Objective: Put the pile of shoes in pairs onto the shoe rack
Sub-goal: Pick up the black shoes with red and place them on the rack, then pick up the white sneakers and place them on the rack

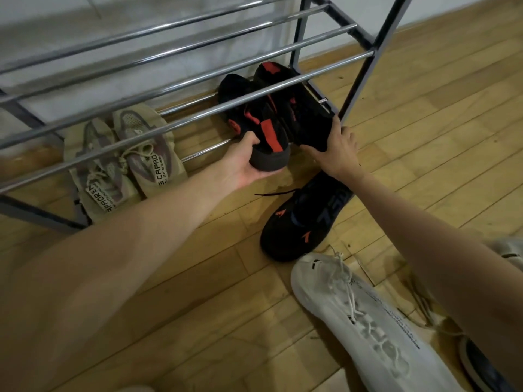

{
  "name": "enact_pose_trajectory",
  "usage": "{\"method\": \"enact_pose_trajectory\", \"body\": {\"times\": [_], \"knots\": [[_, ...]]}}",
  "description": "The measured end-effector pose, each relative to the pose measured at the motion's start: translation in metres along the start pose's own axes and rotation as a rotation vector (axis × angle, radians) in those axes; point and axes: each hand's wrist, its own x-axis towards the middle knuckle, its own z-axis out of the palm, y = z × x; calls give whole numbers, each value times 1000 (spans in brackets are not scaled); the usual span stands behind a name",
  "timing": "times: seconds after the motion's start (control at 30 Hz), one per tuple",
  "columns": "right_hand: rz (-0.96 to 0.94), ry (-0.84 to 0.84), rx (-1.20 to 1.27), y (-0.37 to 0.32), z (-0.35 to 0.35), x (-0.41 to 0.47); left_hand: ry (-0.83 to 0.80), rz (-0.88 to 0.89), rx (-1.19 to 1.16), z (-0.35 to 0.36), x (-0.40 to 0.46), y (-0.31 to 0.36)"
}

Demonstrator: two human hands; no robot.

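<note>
1. Two hands work: left hand (243, 162) fingers cup the heel of a black-red shoe (254, 123); right hand (336, 148) fingers curl on its mate (300, 108).
2. Both shoes sit on the rack's bottom bars (203, 151), beside a beige pair (124, 157).
3. Risk: heels overhang the front bar; letting go early could tip them onto the floor (198, 278).
4. Black shoe (300, 219) and white shoe (359, 315) wait on the floor.

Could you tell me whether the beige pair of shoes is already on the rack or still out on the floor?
On the rack: the beige pair sits side by side on the shoe rack's bottom bars.
</note>
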Motion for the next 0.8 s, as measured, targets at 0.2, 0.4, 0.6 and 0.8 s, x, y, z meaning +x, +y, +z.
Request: {"method": "enact_pose_trajectory", "body": {"times": [0.2,0.4,0.6,0.8], "knots": [[-77,19,-20,3,-12,-38,51,91,386,-4,-18,-3],[26,19,-36,27,-32,-86,181,170,718,-19,-28,-28],[85,-117,30,36,-50,-146,6,294,1112,-10,-51,-63],[170,-392,29,43,-71,-235,-422,486,1591,11,-70,-95]]}}
